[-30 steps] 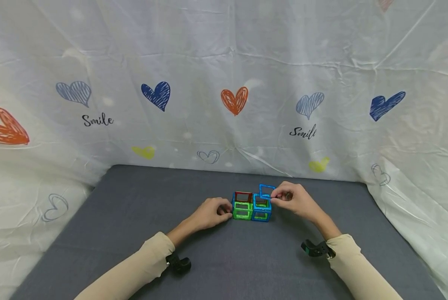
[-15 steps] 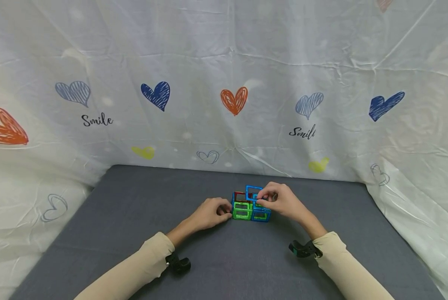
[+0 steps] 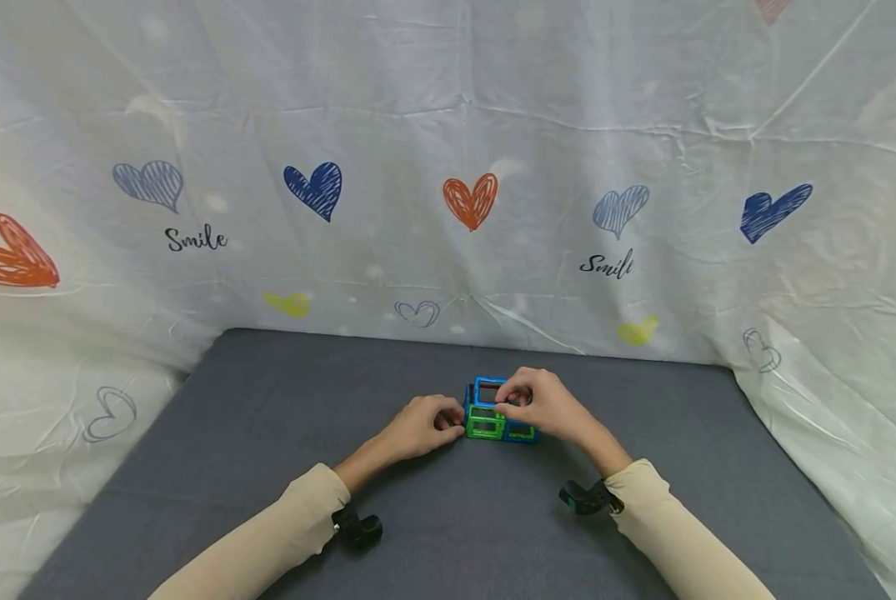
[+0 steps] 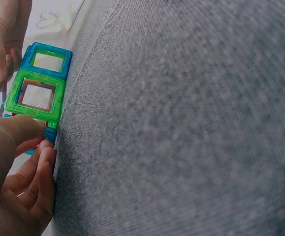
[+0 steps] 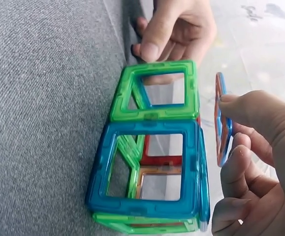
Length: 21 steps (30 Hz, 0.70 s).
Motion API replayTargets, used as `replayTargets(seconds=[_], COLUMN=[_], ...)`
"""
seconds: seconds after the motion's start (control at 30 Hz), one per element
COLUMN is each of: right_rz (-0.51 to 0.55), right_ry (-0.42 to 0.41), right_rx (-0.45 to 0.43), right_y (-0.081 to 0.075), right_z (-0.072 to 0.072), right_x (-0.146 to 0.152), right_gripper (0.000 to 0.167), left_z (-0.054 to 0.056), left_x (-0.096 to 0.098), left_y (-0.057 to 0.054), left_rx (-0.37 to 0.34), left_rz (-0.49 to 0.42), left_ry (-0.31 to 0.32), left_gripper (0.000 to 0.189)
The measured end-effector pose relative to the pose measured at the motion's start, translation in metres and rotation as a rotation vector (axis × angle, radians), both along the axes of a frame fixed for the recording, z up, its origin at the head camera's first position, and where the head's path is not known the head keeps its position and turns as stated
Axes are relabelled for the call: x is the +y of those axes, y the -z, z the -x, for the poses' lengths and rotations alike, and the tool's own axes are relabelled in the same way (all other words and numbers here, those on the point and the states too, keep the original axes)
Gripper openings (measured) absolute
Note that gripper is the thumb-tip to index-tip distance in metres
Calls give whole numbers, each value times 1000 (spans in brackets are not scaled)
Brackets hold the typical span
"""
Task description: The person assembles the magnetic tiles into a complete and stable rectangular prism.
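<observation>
Near the middle of the table sits a block built of see-through square magnetic tiles (image 3: 485, 435), a green front tile (image 5: 190, 93) at its left and a blue front tile (image 5: 187, 167) at its right. My left hand (image 3: 421, 427) pinches its left end by a blue edge (image 4: 50, 133) between thumb and fingers. Above the left part of the block, my right hand (image 3: 548, 406) pinches a blue magnetic tile (image 3: 485, 380) by its edge. In the right wrist view this tile shows blue and orange-red edges and stands apart from the block. My right fingers partly cover the block in the head view.
Dark grey cloth covers the table (image 3: 327, 375). Behind and at both sides hangs a white curtain (image 3: 387, 250) printed with hearts. A black strap device (image 3: 357, 529) is worn on the left wrist, another strap device (image 3: 590, 497) on the right.
My right hand has moved left with the blue tile, from above the block's right end to above its left part. The left hand and the block have stayed nearly still.
</observation>
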State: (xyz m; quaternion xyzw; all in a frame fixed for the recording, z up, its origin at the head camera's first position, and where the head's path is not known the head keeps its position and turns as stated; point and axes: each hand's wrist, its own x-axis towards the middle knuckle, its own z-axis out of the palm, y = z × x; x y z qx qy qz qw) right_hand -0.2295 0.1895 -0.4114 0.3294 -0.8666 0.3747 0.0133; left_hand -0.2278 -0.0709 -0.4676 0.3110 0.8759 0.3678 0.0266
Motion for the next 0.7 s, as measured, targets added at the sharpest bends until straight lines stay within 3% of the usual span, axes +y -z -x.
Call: replayTargets(seconds=[0.37, 0.7], right_rz=[-57, 110], right_ry=[-19, 64], right_rx=[-24, -77], right_y=[-5, -5], right_z=[-1, 3], right_x=[-6, 28], right_gripper=[4, 17], left_z=[0, 0], left_x=[1, -6], left_y=[-4, -6], left_rx=[11, -21], left_rz=[11, -69], left_ry=[2, 35], left_gripper=[8, 17])
